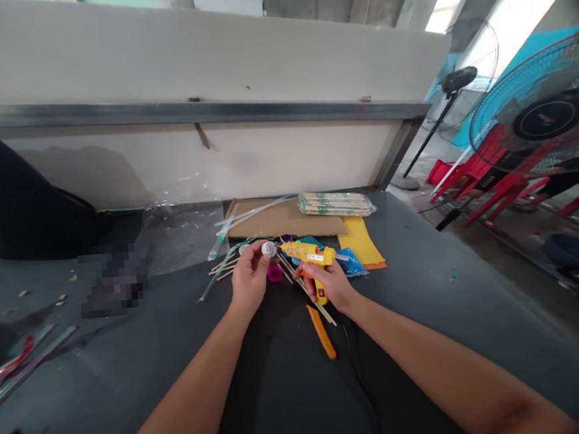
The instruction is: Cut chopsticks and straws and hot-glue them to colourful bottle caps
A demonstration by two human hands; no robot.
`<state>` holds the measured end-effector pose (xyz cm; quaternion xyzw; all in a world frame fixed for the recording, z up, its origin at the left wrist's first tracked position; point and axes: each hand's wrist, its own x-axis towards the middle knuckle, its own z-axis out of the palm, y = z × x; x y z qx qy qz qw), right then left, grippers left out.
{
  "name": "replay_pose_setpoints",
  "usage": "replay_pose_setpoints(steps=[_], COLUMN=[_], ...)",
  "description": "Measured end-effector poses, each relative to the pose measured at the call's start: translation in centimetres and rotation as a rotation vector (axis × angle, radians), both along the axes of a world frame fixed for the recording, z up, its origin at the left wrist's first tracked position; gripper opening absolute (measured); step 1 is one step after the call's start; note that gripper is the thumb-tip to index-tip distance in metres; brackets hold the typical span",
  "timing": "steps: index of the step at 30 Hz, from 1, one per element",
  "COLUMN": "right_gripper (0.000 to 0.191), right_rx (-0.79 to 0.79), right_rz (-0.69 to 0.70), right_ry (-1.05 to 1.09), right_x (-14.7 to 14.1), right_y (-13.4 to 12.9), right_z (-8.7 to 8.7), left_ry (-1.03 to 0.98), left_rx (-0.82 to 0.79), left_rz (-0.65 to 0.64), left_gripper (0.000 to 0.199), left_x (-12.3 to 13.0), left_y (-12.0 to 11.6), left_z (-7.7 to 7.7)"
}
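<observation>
A pink cap (274,273) and wooden sticks (302,286) block passage between left hand (249,280) and right hand (325,282).

hot glue gun (302,251): yellow, handle down, nozzle toward cap | cap (268,249): small, white, seemingly plastic

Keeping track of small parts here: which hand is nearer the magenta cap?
Left. The left hand, holding a white cap, sits right beside the magenta cap, just to its left. The right hand, gripping a yellow hot glue gun, is farther off, to the cap's right.
</observation>
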<state>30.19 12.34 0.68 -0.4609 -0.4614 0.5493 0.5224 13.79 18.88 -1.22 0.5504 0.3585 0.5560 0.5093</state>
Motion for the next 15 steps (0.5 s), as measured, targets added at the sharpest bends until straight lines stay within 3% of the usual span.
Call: replay_pose_setpoints(steps=[15], right_gripper=[0.032], right_rx=[0.022], right_rz=[-0.029], right_ry=[0.036], right_x=[0.09], right_y=[-0.02], right_z=[-0.1], left_ry=[0.005], left_rx=[-0.006], left_rz=[0.003], left_gripper=[0.034], left_x=[0.09], left_y=[-0.21], left_z=[0.34])
